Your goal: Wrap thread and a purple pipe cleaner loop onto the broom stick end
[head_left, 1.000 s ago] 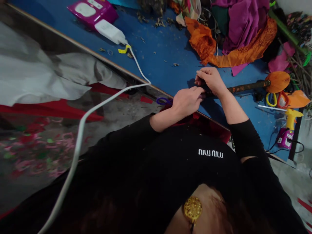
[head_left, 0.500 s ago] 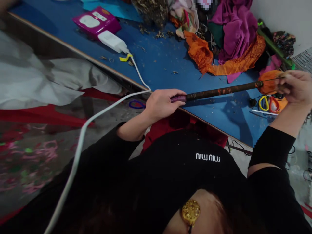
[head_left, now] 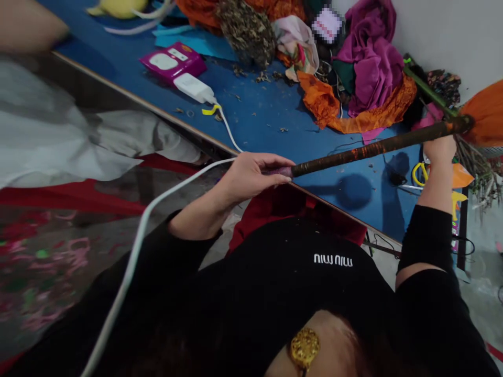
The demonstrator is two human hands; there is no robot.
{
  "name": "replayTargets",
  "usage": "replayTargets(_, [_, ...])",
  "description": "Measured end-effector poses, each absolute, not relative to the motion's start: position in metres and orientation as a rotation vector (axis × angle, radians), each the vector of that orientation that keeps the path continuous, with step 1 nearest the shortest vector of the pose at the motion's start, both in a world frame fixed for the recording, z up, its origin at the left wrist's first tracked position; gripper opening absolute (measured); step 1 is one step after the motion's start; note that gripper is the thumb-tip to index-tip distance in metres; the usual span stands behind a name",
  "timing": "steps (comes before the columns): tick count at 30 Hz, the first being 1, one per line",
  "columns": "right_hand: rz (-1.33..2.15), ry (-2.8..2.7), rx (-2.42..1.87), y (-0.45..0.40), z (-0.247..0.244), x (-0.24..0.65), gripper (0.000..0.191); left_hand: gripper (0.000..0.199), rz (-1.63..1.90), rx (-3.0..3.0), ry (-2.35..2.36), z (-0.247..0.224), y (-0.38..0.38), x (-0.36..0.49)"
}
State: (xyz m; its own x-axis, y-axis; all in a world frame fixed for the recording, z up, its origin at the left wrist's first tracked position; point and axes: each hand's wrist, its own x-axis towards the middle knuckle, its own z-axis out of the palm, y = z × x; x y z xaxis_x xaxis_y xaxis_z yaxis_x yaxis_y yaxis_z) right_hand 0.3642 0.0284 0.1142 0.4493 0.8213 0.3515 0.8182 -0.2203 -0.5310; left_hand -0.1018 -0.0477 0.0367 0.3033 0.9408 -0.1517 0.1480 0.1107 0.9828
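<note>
My left hand [head_left: 255,175] is closed round the purple end of a long stick [head_left: 363,150] wrapped in dark brown with orange flecks. The stick slants up to the right above the blue table. A bunch of orange cloth [head_left: 487,115] is at its far end, large and close to the camera. My right hand [head_left: 440,149] is beyond the stick, near the pink cloth at the table's right. The stick crosses in front of that hand, and its fingers are hidden, so I cannot tell what they hold. A yellow loop handle [head_left: 419,175] lies beside the right forearm.
On the blue table [head_left: 259,118] are a purple packet [head_left: 173,60], a white plug-like block [head_left: 194,88] with a white cable [head_left: 151,204], a magenta cloth [head_left: 371,63], an orange cloth strip [head_left: 377,118] and dried plant matter [head_left: 247,31]. Another person's arm [head_left: 31,29] is at upper left.
The stick's far end has risen towards the camera. My right hand has moved left and behind the stick; earlier it pinched a thin strand beyond the orange cloth. My left hand keeps its grip.
</note>
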Motion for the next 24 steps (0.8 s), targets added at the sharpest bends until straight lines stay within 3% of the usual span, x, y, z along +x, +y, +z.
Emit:
replayTargets(3, [0.057,-1.444,-2.02,0.016,0.092,0.31,0.039,0.041,0.814,1.258,1.09,0.051,-0.047,-0.083])
replayTargets(6, [0.66,-1.638,-1.551,-0.006,0.073,0.235,0.015,0.045,0.842,1.196,1.008,0.063,-0.042,-0.064])
replayTargets(8, [1.05,-1.602,-1.228,-0.021,0.06,0.189,0.029,0.043,0.879,1.182,0.962,0.068,-0.038,-0.055])
replayTargets(10, [1.211,-1.563,-1.093,-0.035,0.047,0.157,0.041,0.04,0.901,1.176,0.929,0.07,-0.035,-0.049])
replayTargets(14, [1.095,-1.542,-1.234,-0.063,0.032,0.141,0.035,0.035,0.938,1.16,0.929,0.07,-0.031,-0.047])
replayTargets(18, [0.752,-1.409,-1.161,-0.082,0.037,0.15,0.044,0.033,0.945,1.125,0.963,0.058,-0.028,-0.044])
replayTargets(21, [0.85,-1.27,-1.019,-0.077,0.042,0.142,0.056,0.034,0.933,1.045,0.927,0.044,-0.025,-0.034])
replayTargets(24, [1.038,-1.006,-0.983,-0.067,0.04,0.128,0.053,0.035,0.927,0.991,0.937,0.032,-0.024,-0.021])
